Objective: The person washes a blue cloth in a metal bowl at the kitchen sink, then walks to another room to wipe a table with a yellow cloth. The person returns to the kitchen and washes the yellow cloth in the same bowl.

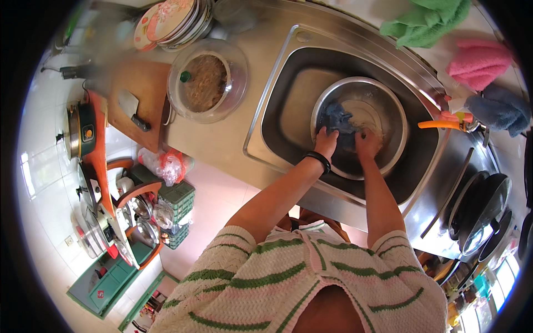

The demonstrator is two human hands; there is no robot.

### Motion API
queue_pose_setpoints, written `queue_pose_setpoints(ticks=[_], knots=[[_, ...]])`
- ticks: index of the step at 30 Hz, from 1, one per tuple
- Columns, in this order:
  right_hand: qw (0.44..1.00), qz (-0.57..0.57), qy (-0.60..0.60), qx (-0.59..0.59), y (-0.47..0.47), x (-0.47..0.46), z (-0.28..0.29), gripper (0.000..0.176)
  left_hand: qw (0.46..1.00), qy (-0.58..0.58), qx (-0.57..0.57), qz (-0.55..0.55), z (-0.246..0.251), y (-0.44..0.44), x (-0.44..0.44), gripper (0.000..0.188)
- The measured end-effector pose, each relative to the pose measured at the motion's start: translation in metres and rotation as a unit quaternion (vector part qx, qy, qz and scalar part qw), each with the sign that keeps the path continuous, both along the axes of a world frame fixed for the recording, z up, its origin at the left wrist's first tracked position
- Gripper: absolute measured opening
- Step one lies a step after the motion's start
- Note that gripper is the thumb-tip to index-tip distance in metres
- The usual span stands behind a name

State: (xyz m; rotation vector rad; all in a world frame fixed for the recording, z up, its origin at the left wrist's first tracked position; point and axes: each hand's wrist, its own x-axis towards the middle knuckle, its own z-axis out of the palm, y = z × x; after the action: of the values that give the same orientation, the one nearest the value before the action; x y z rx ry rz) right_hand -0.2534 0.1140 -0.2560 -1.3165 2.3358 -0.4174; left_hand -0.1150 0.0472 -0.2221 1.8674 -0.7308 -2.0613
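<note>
A round stainless-steel basin (397,125) with water in it stands inside the sink (306,91). In the basin lies a wet, crumpled blue cloth (338,116), partly under water. My left hand (326,142), with a black bracelet on the wrist, grips the cloth's near left edge. My right hand (369,143) is curled at the cloth's right side and holds its edge; some of its fingertips are hidden.
An orange-handled faucet (443,125) juts over the sink's right rim. On the counter to the left are a clear bowl with brownish contents (204,83), a wooden cutting board (145,100) bearing a cleaver (130,106), and stacked plates (173,21). Pan lids (479,212) stand at right.
</note>
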Motion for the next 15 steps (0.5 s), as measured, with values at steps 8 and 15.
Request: queue_pose_setpoints(ticks=[8, 15], knots=[[0.984, -0.152, -0.077, 0.045, -0.009, 0.005, 0.035, 0.022, 0.991, 0.055, 0.119, 0.040, 0.015, -0.018, -0.019, 0.067], [0.912, -0.075, -0.338, -0.220, 0.019, 0.063, 0.144, 0.022, 0.953, 0.252, 0.165, 0.030, -0.009, -0.037, -0.017, 0.040]])
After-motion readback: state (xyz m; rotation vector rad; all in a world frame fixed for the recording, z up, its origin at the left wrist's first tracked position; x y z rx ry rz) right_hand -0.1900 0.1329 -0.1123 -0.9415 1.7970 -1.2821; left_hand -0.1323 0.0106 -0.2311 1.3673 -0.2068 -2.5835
